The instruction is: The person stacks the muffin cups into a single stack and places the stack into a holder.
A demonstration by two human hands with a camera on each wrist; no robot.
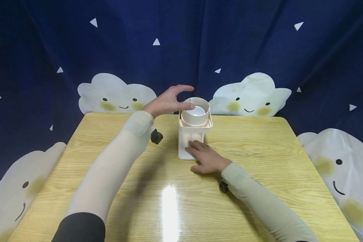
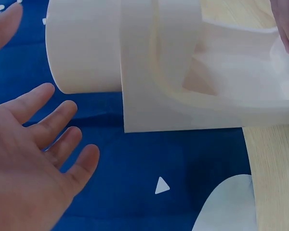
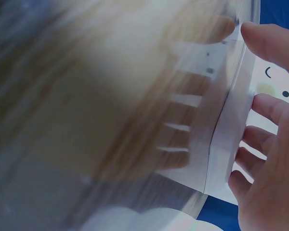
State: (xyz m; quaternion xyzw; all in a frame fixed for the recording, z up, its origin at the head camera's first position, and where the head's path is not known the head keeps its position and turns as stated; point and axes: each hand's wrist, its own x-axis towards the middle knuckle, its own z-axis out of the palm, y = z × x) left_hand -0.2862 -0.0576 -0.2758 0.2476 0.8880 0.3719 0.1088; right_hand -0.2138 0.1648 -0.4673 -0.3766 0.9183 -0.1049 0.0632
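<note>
A white plastic stand (image 1: 191, 148) is upright near the table's far edge, with a flat base and a square bracket on top. A round, open-topped cylinder (image 1: 196, 118) sits in that bracket. My left hand (image 1: 169, 101) hovers beside the cylinder with thumb and fingers spread. The left wrist view has the left hand (image 2: 38, 159) apart from the cylinder (image 2: 84, 48), holding nothing. My right hand (image 1: 208, 158) rests on the stand's base, fingers extended. In the right wrist view, the right hand's fingertips (image 3: 250, 134) touch the base's pale edge (image 3: 229, 125).
The stand is on a wooden table (image 1: 248, 188) with a bright glare patch at its front. A dark blue curtain (image 1: 181, 40) with white triangles hangs behind, and smiling cloud shapes (image 1: 118, 95) show around the table. Small black devices (image 1: 156, 136) are on both wrists.
</note>
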